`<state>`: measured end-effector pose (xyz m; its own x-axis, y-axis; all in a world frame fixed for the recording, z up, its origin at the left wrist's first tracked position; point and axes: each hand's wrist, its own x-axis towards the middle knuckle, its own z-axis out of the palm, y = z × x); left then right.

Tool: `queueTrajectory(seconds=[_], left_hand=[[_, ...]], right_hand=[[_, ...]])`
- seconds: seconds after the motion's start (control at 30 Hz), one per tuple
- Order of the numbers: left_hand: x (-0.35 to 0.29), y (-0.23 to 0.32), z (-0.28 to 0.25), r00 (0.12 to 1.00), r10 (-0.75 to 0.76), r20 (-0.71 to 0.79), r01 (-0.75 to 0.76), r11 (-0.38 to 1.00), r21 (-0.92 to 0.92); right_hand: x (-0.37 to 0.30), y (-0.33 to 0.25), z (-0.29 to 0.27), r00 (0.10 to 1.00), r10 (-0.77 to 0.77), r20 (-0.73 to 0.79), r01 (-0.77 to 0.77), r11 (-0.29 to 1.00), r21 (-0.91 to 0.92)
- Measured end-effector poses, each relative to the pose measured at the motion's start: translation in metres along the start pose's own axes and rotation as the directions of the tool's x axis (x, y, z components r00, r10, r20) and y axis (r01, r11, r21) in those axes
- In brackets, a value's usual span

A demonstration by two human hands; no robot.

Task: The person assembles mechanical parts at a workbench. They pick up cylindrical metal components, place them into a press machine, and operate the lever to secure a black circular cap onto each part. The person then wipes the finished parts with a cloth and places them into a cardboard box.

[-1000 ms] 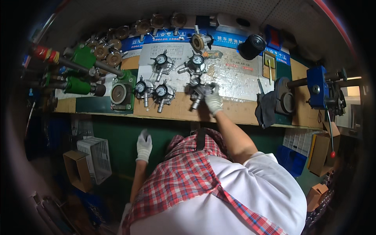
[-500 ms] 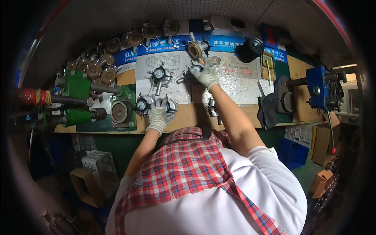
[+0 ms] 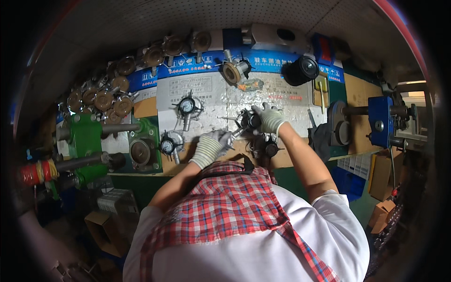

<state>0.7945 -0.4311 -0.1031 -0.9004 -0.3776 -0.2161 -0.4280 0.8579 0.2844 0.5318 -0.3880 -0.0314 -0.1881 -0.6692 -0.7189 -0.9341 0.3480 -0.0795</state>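
Silver metal housing with a black round top (image 3: 248, 121) is at the middle of the desk (image 3: 359, 127), its right side hidden. The white plastic crate (image 3: 112, 201) and brown cardboard box (image 3: 116, 232), lower left, are too dark inside to read. The gloved right hand (image 3: 271, 120) clasps that housing; the gloved left hand (image 3: 210, 146) grips a second silver housing (image 3: 228, 142), largely covering it.

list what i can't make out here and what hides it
Head view:
What lies under the left hand: covered by that hand, partly blurred.
The black part's right side: covered by the right hand.
The brown-faced parts' exact number: they overlap.
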Motion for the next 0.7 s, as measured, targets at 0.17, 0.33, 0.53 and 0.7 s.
queueTrajectory(seconds=[0.17, 0.33, 0.53, 0.7], left_hand=[[0.022, -0.015, -0.054, 0.983, -0.067, -0.172, 0.066, 0.998, -0.015], [0.041, -0.106, -0.081, 0.802, -0.549, -0.234, 0.563, 0.826, -0.006], [0.064, -0.152, -0.031, 0.806, -0.573, 0.149, 0.581, 0.718, -0.382], [0.091, -0.092, -0.064, 0.817, -0.501, 0.285, 0.576, 0.711, -0.403]], right_hand=[[0.128, 0.053, -0.063, 0.873, 0.222, -0.435, 0.075, 0.819, 0.569], [0.239, 0.050, -0.078, 0.971, 0.239, 0.013, -0.111, 0.402, 0.909], [0.258, 0.063, -0.042, 0.958, 0.065, -0.280, 0.250, 0.294, 0.923], [0.118, 0.042, -0.042, 0.580, 0.136, -0.803, 0.102, 0.966, 0.237]])
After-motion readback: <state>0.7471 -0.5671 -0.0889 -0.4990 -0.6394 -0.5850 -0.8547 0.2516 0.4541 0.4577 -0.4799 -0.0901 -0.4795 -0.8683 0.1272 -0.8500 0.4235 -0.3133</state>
